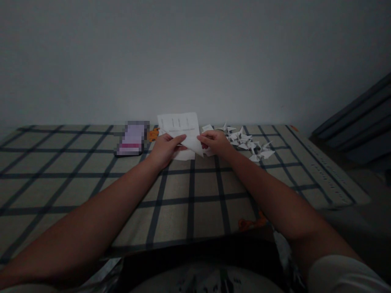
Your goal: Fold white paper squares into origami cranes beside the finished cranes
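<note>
Both my hands hold a white sheet of paper (192, 142) folded to a point, just above the checked cloth (189, 195). My left hand (166, 147) pinches its left edge with thumb and fingers closed. My right hand (214, 142) grips the right side, fingers curled over it. A larger white sheet (179, 123) with faint printed lines lies flat behind the hands.
Several small folded white paper cranes (249, 142) lie in a heap to the right of my right hand. A blurred purple and white object (132, 139) sits to the left, with something orange (153, 133) beside it. A pale wall rises behind; dark slats stand at far right.
</note>
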Demonstrator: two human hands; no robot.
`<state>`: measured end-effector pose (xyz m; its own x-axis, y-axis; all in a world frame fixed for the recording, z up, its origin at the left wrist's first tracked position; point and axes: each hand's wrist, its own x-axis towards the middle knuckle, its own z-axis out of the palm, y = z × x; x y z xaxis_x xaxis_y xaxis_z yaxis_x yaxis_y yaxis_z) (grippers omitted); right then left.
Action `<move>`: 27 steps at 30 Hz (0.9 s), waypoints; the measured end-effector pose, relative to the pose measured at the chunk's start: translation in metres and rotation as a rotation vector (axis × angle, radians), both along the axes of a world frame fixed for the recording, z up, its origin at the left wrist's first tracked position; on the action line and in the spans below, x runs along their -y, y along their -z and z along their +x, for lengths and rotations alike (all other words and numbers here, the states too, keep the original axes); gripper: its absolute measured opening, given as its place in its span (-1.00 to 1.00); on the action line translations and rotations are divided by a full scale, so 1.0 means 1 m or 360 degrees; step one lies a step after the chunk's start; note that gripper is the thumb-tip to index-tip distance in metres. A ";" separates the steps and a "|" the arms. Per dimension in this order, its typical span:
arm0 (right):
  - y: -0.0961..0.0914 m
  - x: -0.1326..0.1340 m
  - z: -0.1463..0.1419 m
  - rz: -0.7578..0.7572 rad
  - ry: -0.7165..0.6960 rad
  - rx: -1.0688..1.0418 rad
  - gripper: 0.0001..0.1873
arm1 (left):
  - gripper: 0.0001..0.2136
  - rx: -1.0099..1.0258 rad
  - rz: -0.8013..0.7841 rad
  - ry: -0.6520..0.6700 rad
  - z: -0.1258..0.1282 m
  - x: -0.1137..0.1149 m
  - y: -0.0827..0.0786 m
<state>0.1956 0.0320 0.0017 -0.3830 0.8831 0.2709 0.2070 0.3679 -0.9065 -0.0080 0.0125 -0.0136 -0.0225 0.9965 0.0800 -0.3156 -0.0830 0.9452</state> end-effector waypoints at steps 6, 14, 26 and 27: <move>-0.002 0.001 0.000 0.0027 0.0020 0.0046 -0.64 | -0.68 -0.0052 0.0016 -0.0021 0.001 0.002 -0.002; 0.002 0.000 0.000 0.0004 -0.0061 -0.0025 -0.63 | -0.68 -0.0076 0.0029 -0.0084 -0.001 0.002 0.001; 0.000 -0.002 -0.001 0.0054 0.0130 -0.0166 -0.65 | -0.69 -0.0027 0.0001 0.0024 0.000 0.005 -0.004; 0.000 -0.002 0.000 0.0039 0.0156 -0.0172 -0.65 | -0.71 -0.0012 0.0028 0.0003 0.000 0.004 -0.004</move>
<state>0.1952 0.0339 0.0021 -0.2627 0.9075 0.3277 0.1446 0.3729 -0.9166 -0.0080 0.0088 -0.0095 -0.0202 0.9950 0.0974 -0.3086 -0.0989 0.9461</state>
